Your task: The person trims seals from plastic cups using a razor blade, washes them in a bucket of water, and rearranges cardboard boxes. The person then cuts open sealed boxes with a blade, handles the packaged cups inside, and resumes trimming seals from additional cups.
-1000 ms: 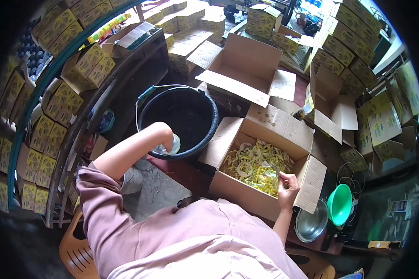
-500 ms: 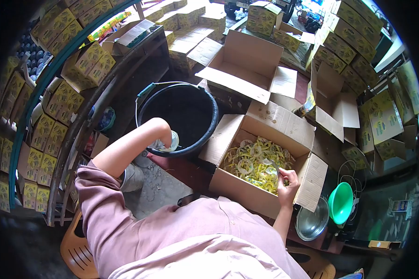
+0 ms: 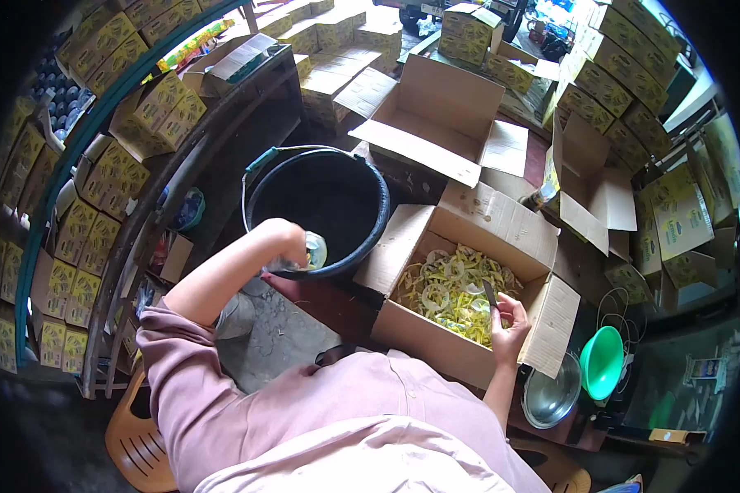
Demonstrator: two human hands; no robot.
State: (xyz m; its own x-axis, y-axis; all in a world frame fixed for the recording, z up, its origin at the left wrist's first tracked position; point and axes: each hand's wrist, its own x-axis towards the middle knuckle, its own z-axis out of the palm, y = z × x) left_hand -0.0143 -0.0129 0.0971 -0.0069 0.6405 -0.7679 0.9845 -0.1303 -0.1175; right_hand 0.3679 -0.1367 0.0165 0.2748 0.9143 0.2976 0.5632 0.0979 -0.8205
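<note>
Yellow carton (image 3: 674,209) lettered "Lemon…", rest blurred; right hand (image 3: 510,324) grips knife (image 3: 491,295).

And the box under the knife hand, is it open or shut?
Open: this box has its visible flaps spread outward, and yellow strips show inside.

A slim knife with a narrow dark blade (image 3: 491,295) stands steeply tilted in the right hand (image 3: 510,324), its tip pointing away from the body, above an open brown cardboard carton (image 3: 427,338). The carton's flaps are spread outward; inside lie loose, tangled yellow-green strips (image 3: 462,276) and pale translucent rings (image 3: 435,297). A clear, rounded, pale-greenish object (image 3: 316,250), partly hidden by the left hand (image 3: 284,239), sits at the near rim of a round black bucket (image 3: 382,218).
</note>
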